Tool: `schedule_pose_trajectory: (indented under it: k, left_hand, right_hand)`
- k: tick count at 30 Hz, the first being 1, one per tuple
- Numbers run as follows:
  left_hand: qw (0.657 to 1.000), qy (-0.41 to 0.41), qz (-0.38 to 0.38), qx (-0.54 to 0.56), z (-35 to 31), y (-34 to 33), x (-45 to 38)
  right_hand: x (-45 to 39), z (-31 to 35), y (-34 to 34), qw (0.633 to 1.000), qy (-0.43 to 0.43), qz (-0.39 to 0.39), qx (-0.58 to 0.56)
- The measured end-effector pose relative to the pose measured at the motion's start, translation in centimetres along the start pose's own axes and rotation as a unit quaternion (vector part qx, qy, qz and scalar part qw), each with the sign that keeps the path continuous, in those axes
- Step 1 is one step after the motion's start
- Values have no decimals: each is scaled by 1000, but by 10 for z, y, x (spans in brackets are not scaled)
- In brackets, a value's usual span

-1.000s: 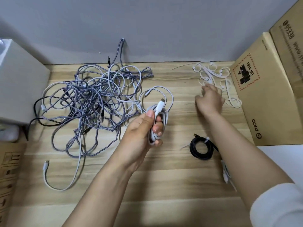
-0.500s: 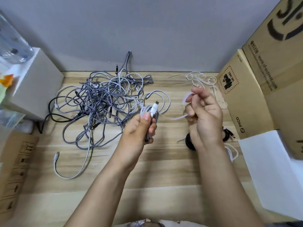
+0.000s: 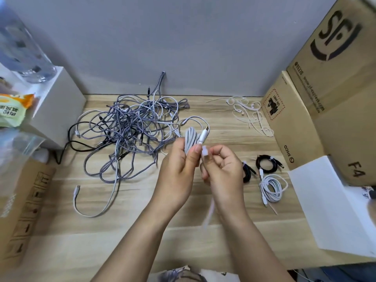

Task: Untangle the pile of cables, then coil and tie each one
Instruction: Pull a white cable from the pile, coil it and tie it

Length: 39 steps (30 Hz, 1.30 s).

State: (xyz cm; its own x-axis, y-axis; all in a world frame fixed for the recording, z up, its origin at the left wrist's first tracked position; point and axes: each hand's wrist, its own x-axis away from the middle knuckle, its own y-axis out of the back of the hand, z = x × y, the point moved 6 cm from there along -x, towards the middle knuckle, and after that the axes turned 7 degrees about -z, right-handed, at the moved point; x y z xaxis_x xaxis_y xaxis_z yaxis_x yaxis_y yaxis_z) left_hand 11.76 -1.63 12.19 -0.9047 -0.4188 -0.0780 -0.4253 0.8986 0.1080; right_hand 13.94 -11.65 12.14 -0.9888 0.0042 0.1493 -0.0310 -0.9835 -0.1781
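Cable pile (image 3: 130,135) lies left, 3 coiled cables (image 3: 271,188) right.

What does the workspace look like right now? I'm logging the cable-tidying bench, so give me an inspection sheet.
Surface: wooden table.
Job's things: tangled cable pile; loose white ties; three tied coils, two black, one white.
Clutter: snack packet, plastic bottle.
Grippers: left hand grips a grey coiled cable; right hand pinches a white tie.
Cables: black cord running beneath the pile.
Surroundings: cardboard boxes, grey wall.
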Motion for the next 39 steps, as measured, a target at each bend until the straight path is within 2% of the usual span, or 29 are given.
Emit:
schedule_pose_trajectory:
  k: [8, 16, 25, 28, 35, 39]
  left_hand:
    - [999, -34, 8, -1, -6, 3, 4]
    - [997, -55, 26, -43, -12, 2, 6]
    - [993, -79, 19, -86, -19, 6, 5]
    - [994, -72, 31, -70, -17, 6, 4]
    - [997, -30, 76, -11, -9, 6, 2]
    - [996, -10, 81, -32, -5, 7, 2]
  right_hand:
    - [-2, -14, 12, 994, -94, -55, 26]
    - [0, -4, 12, 992, -68, -42, 101]
    - [10, 22, 10, 988, -5, 7, 156]
    - [10, 24, 7, 991, -17, 50, 119]
    - [6, 24, 5, 984, -42, 126, 120]
    - [9, 23, 6, 982, -62, 124, 125]
